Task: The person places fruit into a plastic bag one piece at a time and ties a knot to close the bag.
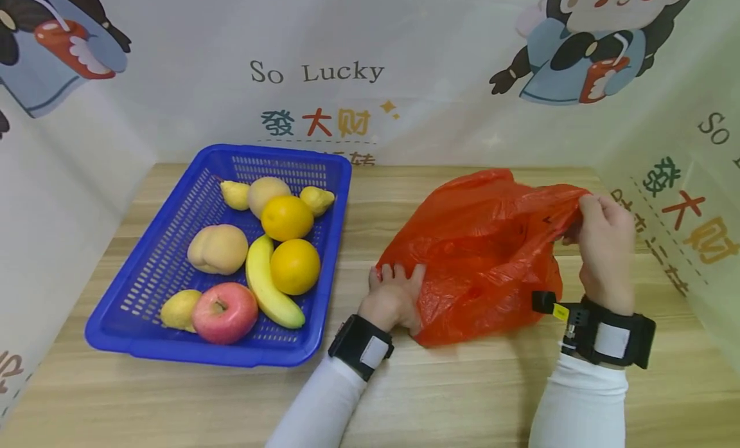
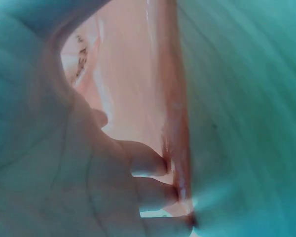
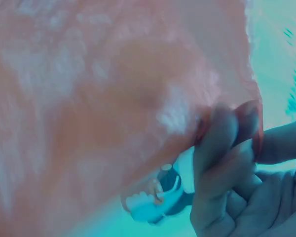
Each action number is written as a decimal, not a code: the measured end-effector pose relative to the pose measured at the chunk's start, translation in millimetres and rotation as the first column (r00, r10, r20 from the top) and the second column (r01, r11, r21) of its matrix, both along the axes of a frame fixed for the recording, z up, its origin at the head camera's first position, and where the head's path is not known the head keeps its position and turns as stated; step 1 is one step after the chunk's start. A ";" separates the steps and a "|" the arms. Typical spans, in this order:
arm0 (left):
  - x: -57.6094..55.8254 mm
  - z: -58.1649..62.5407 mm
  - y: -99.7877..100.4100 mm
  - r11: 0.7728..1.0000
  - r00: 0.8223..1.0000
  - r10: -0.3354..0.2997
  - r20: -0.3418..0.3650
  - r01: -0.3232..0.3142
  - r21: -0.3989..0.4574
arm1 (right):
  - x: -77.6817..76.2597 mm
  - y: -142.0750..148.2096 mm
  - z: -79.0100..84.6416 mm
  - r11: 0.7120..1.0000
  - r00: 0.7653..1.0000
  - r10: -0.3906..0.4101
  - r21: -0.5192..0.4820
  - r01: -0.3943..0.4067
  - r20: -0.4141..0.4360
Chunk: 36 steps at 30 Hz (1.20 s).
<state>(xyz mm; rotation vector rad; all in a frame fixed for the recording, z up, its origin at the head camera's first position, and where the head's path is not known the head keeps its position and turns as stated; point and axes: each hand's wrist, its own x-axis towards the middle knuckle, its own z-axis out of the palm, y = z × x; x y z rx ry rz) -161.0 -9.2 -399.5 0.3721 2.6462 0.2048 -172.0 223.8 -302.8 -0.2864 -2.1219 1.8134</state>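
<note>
While the right hand [image 1: 607,242] pinched the upper right corner of the red plastic bag [image 1: 474,255], fingers curled, the left hand [image 1: 394,300] pressed the bag's left edge, fingers spread and mostly straight, no grip. Bag was on the bench [image 1: 451,396], pinched corner raised, just right of the blue basket [image 1: 202,355]. Basket held an apple [image 1: 225,313], a banana [image 1: 267,287], two oranges [image 1: 295,267] and other fruit.
</note>
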 end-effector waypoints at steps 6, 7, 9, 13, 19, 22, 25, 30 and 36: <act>4.1 3.5 3.8 0.999 0.999 0.037 -0.028 -0.036 0.034 | 1.0 -9.4 -0.5 0.995 0.994 -0.034 -0.100 0.024 -0.099; 4.6 4.6 4.3 0.998 0.998 0.044 -0.038 -0.042 0.056 | 0.0 -12.1 -1.3 0.999 0.996 -0.040 -0.012 0.039 -0.083; 5.9 9.0 6.2 0.992 0.996 0.056 -0.071 -0.047 0.115 | -1.2 -16.0 -2.7 0.980 0.998 -0.049 0.192 0.055 -0.036; 13.9 24.4 10.3 0.983 0.972 0.050 -0.231 -0.006 0.185 | -3.1 -19.9 -4.8 0.918 0.999 -0.024 0.396 0.006 0.042; 53.4 68.4 -0.3 0.989 0.898 -0.055 -0.437 0.108 0.098 | -4.6 -22.5 -5.5 0.923 0.998 -0.026 0.384 0.002 0.057; 77.1 95.5 -19.9 0.976 0.888 -0.069 -0.454 0.155 0.154 | -3.7 -21.8 -6.5 0.946 0.998 -0.030 0.324 0.008 0.064; 98.1 117.5 -49.7 0.959 0.836 -0.072 -0.545 0.209 0.193 | -2.3 -20.4 -7.5 0.966 0.997 -0.034 0.258 0.015 0.070; 113.8 143.6 -101.8 0.977 0.700 -0.067 -0.711 0.191 0.097 | -3.3 -19.2 -6.2 0.979 0.997 -0.036 0.204 0.020 0.074; 73.0 165.3 -146.9 0.997 0.808 0.026 -0.588 0.018 0.070 | -6.6 -20.0 -3.6 0.988 0.999 0.009 0.152 -0.017 0.049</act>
